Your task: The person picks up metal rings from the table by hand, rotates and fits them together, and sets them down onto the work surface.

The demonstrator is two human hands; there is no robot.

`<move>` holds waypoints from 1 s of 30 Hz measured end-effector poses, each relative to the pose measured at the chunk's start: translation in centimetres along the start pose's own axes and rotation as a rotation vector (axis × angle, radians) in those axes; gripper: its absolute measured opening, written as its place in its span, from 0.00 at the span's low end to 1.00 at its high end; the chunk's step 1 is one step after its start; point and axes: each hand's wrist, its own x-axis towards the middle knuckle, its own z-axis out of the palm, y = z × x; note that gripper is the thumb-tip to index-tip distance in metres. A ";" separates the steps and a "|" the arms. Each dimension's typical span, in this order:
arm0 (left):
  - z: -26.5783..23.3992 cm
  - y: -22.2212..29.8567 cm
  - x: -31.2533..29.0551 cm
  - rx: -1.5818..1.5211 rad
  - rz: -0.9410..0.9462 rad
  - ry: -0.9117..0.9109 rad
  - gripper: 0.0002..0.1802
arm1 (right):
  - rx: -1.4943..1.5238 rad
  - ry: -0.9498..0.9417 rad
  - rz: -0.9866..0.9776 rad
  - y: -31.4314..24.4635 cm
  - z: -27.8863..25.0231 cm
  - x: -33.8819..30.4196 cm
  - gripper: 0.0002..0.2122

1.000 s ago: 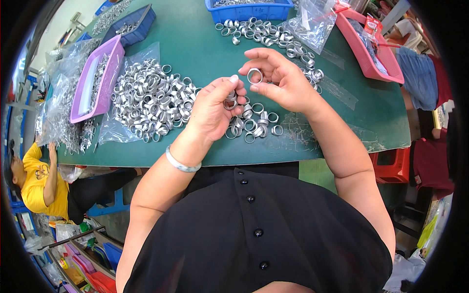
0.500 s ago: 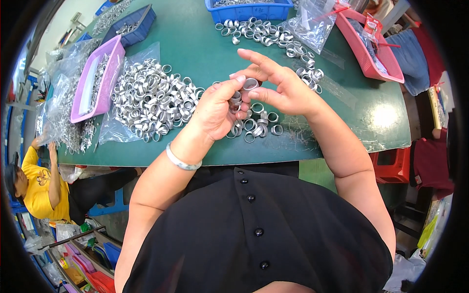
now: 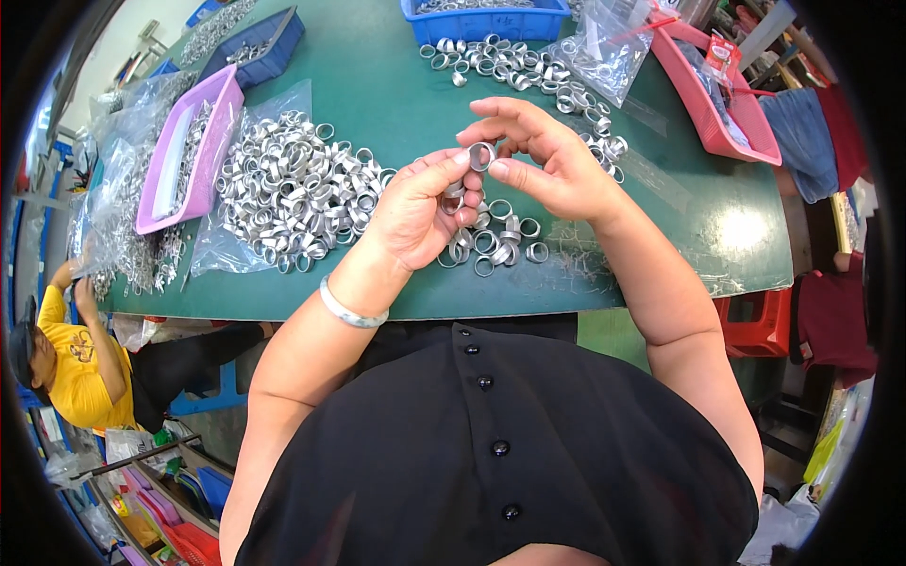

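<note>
Over the near middle of the table, my left hand (image 3: 423, 209) is closed, its thumb tip against a silvery metal ring (image 3: 481, 157) whose opening faces me. Below that ring, more metal rings (image 3: 453, 196) are partly hidden in the curled fingers. My right hand (image 3: 552, 160) is at the ring's right side, thumb tip at its edge, the other fingers curved and spread apart above. A small group of loose rings (image 3: 505, 243) lies just under my hands. To the left is a large heap of similar rings (image 3: 302, 193), partly on clear plastic.
A pink basket (image 3: 226, 123) and blue bins (image 3: 283, 47) stand at the left. Another blue bin (image 3: 481, 26) is at the back, with scattered rings (image 3: 491, 58) before it. A pink basket (image 3: 727, 141) sits at the right edge. Someone in yellow (image 3: 85, 377) works at the left.
The held ring has turned, so its opening now faces me more, and it has shifted slightly. My right fingers have curled in a little. The person in yellow has moved their arms.
</note>
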 end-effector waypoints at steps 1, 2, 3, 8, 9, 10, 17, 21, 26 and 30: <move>0.1 0.0 0.0 0.009 0.020 0.008 0.06 | -0.011 0.014 -0.009 0.0 0.0 0.0 0.22; 0.2 0.0 0.1 0.018 0.041 0.016 0.06 | -0.011 0.014 -0.009 0.0 0.0 0.0 0.22; 0.1 -0.1 0.1 0.017 0.041 0.016 0.06 | -0.067 0.026 -0.019 0.0 -0.1 0.0 0.19; -0.3 -0.4 0.2 0.268 0.253 0.023 0.05 | -0.095 0.035 0.120 0.2 -0.1 -0.1 0.11; -0.2 -0.5 0.1 0.267 0.252 0.023 0.05 | -0.071 0.047 0.139 0.2 -0.1 -0.2 0.11; -0.2 -0.5 0.1 0.273 0.250 0.027 0.05 | -0.047 0.058 0.158 0.2 0.0 -0.2 0.10; 0.4 -0.5 -0.4 0.209 0.223 -0.007 0.08 | 0.065 0.082 0.139 0.6 0.1 -0.1 0.11; 0.5 -0.6 -0.4 0.242 0.202 -0.021 0.09 | 0.144 0.108 0.178 0.6 0.1 0.0 0.12; 0.5 -0.9 -0.3 0.297 0.213 0.009 0.06 | 0.181 0.123 0.247 0.2 0.1 0.1 0.12; 1.1 -0.9 -0.2 0.350 0.202 0.026 0.06 | 0.228 0.125 0.349 0.1 0.0 0.0 0.12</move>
